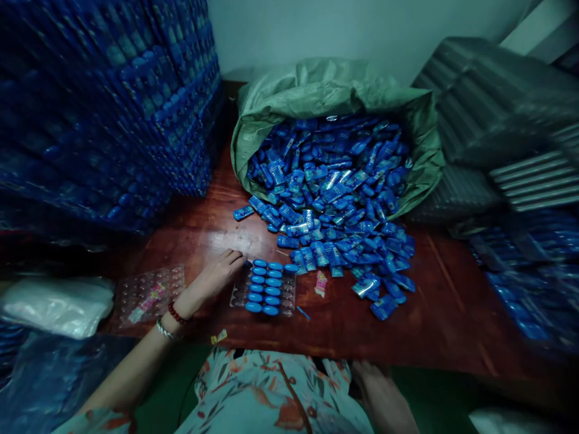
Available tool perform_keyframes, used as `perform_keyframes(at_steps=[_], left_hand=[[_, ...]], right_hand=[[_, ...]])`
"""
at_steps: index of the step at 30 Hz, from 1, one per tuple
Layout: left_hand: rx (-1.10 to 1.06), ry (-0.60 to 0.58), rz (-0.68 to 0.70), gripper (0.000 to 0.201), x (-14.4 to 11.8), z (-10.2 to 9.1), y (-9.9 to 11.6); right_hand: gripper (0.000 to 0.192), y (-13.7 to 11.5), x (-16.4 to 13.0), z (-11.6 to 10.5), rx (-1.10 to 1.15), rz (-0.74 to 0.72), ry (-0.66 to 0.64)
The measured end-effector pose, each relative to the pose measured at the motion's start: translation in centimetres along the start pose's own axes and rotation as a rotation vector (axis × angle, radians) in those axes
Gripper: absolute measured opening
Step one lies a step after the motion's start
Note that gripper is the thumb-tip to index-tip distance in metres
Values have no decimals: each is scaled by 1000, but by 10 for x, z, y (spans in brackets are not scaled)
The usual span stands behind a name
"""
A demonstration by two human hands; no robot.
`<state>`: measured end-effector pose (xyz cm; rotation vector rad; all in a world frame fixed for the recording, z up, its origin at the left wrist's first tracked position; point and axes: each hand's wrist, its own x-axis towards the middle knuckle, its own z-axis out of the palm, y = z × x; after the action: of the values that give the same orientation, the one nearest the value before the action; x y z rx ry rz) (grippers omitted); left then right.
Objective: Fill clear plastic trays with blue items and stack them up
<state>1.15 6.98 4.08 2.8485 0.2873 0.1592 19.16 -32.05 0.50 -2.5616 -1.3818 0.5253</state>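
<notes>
My left hand [226, 266] rests at the upper left corner of a clear plastic tray [288, 301] on the table. Its fingers are bent and close together; a bit of dark blue shows at the fingertips, too small to identify. Two columns of glossy blue oval-ended pieces [256, 289] fill the tray's middle, and one more blue piece [291, 267] lies at its upper right. Low at the table's front edge is my right hand [367, 377], dim and blurred, its fingers mostly hidden. Beyond the tray, many small blue packets [335, 193] spill from a green woven sack [298, 99].
Stacked filled blue trays [149, 114] rise on the left. Grey trays [488, 102] are piled on the right, above more blue packs [520, 295]. An empty clear tray [174, 280] and white plastic bags [58, 304] lie left. A pink wrapper [321, 283] sits right of the tray.
</notes>
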Motion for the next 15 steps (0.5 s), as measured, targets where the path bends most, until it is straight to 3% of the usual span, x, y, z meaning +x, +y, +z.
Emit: perform_keyframes(at_steps=[5, 7, 11, 15], left_hand=[[84, -161, 56, 22, 11, -7, 17], [82, -208, 63, 19, 15, -8, 22], [6, -213, 49, 19, 21, -7, 17], [-184, -160, -54, 30, 25, -9, -2]], right_hand=[[31, -49, 70, -29, 52, -186, 335], [30, -70, 105, -34, 93, -259, 402], [31, -84, 173, -36, 158, -292, 416], [30, -90, 227, -45, 80, -291, 262]])
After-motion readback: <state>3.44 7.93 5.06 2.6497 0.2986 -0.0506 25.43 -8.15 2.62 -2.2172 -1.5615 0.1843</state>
